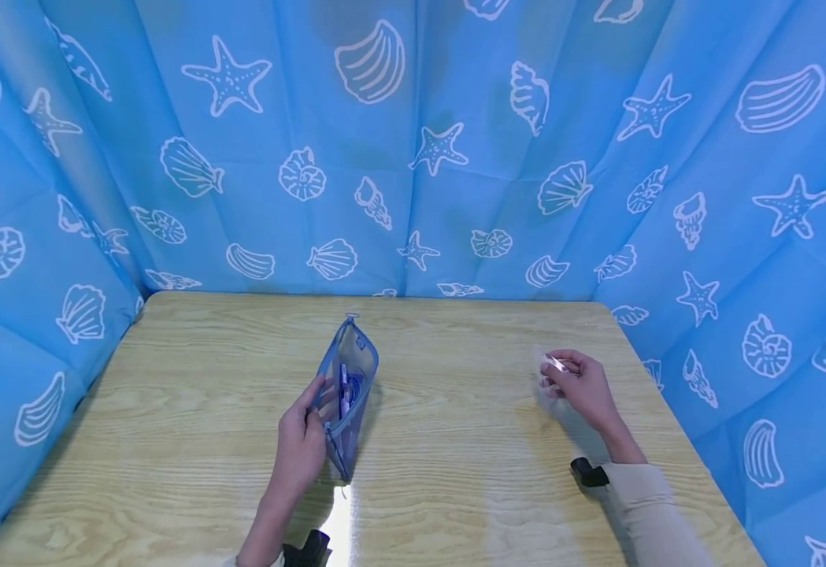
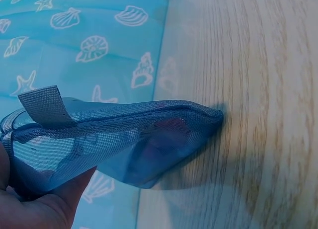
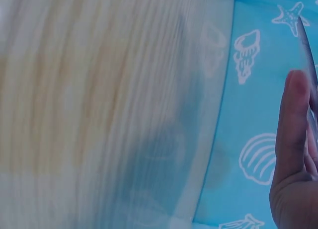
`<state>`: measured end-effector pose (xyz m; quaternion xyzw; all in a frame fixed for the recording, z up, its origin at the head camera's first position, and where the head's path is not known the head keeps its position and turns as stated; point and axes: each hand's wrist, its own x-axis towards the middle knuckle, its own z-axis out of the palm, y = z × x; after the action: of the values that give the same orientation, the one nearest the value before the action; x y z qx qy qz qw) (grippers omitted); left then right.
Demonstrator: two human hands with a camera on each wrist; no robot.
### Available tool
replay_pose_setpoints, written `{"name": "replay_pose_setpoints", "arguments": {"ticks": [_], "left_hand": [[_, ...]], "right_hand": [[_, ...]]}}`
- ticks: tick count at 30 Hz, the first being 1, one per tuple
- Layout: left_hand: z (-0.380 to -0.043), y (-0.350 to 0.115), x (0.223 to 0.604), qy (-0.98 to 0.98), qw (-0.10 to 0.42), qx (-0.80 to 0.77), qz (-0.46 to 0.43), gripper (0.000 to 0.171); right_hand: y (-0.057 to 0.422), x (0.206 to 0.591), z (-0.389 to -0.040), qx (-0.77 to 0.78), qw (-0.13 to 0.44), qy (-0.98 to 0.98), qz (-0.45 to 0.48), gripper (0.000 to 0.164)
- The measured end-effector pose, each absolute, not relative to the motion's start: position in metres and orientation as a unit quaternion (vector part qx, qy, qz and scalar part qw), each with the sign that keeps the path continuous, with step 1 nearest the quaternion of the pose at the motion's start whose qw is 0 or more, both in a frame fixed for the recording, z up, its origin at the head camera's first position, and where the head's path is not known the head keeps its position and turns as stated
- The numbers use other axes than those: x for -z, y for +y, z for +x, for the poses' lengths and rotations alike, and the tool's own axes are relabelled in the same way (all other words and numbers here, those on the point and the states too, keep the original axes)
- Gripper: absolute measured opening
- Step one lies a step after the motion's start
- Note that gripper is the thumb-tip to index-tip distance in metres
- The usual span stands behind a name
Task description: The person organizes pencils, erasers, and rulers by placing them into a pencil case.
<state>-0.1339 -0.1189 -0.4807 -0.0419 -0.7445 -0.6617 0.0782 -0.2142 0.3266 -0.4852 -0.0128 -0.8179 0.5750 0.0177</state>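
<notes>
My left hand (image 1: 302, 445) grips the near side of a blue mesh zip pouch (image 1: 366, 429), thumb and fingers on either side of its wall. The pouch is unzipped and its mouth gapes; a slim pen-like item (image 1: 344, 390) and something blue and looped (image 1: 356, 387) show inside. In the left wrist view, a fabric tab (image 2: 47, 107) sticks out beside the zipper. Over on the right, my right hand (image 1: 586, 390) pinches a small shiny silvery piece (image 1: 557, 364). Its thin, pointed end (image 3: 305, 45) rises past the thumb in the right wrist view; I cannot tell its kind.
Both hands are over a light wood-grain table (image 1: 455, 472). A blue curtain (image 1: 413, 213) with white shells and starfish hangs along its back and both sides. Black wrist straps or mounts (image 1: 588, 472) sit at the sleeves.
</notes>
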Motion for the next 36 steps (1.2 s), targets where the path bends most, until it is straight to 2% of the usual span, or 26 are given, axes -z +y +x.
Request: {"name": "replay_pose_setpoints", "arguments": {"ticks": [6, 24, 36], "left_hand": [[-0.134, -0.118, 0.481, -0.745, 0.081, 0.661, -0.043, 0.056], [-0.134, -0.119, 0.479, -0.739, 0.073, 0.667, -0.054, 0.055], [-0.134, -0.119, 0.478, -0.733, 0.069, 0.674, -0.052, 0.055]], "right_hand": [[0.32, 0.487, -0.217, -0.602, 0.018, -0.798, -0.029, 0.044], [0.271, 0.483, -0.228, -0.621, -0.001, -0.783, -0.018, 0.031], [0.236, 0.481, -0.238, -0.631, -0.03, -0.775, -0.018, 0.037]]}}
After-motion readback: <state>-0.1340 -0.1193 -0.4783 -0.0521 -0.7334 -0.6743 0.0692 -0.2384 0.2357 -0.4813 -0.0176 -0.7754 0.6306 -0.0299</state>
